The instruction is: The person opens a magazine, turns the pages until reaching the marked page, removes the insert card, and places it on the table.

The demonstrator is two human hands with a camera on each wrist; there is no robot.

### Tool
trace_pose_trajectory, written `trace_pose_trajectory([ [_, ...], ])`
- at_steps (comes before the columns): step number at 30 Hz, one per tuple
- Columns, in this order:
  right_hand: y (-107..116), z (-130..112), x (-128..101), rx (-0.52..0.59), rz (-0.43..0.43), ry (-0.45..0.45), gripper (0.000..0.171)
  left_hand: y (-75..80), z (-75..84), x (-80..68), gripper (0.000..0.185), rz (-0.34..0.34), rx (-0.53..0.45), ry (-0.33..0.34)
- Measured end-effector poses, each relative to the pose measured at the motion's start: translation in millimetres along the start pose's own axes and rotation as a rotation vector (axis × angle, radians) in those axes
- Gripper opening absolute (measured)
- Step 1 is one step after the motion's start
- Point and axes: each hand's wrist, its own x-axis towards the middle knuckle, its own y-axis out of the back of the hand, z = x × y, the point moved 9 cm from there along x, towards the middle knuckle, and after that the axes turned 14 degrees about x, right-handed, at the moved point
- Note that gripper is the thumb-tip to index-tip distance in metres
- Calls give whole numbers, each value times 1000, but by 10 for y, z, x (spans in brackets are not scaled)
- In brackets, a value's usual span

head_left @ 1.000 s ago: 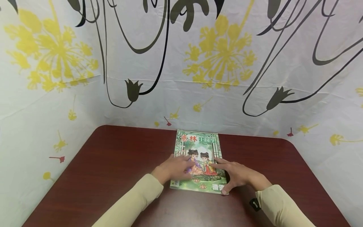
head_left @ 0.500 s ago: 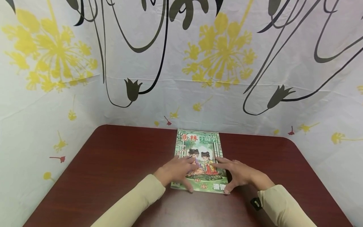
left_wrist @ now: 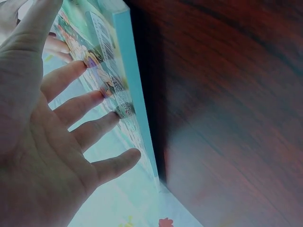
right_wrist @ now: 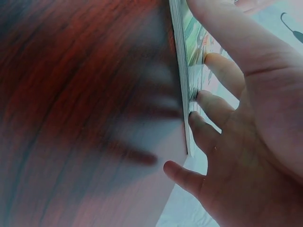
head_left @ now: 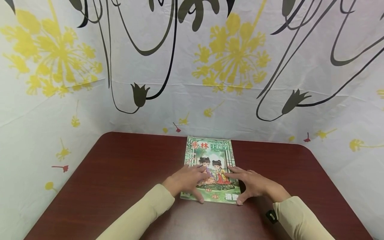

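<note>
Tabletop [head_left: 126, 173] of dark red wood carries 1 closed magazine [head_left: 210, 150], lying flat near the far edge. Left hand [head_left: 186, 181] and right hand [head_left: 255, 186] rest on its cover, fingers spread, gripping nothing. Even, flat pressure from both would likely keep it square. Blurred wrist views hide the page edges.

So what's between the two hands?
The book's cover picture of two cartoon children lies between the left hand and right hand, in the head view.
</note>
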Motion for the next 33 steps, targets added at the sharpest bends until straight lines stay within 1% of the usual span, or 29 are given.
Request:
trace_pose_trajectory([
  [6, 7, -26, 2, -2, 6, 14, 103, -4, -7, -6, 94, -2, -40, 12],
  [11, 6, -13, 13, 2, 4, 3, 102, -1, -12, -6, 94, -2, -72, 28],
  [18, 8, 21, 2, 10, 3, -8, 99, 6, 22, -16, 97, -4, -48, 18],
  [25, 24, 16, 30, 5, 0, -26, 95, 12, 6, -37, 97, -18, -30, 19],
  [28, 35, 15, 38, -2, 0, -41, 95, 25, 10, -31, 93, -8, -8, 4],
  [30, 45, 17, 41, -6, 2, -47, 94, 50, 32, -21, 86, 17, -5, -20],
  [33, 57, 16, 46, -8, 4, -50, 93, 101, 94, -1, 75, 66, -9, -74],
])
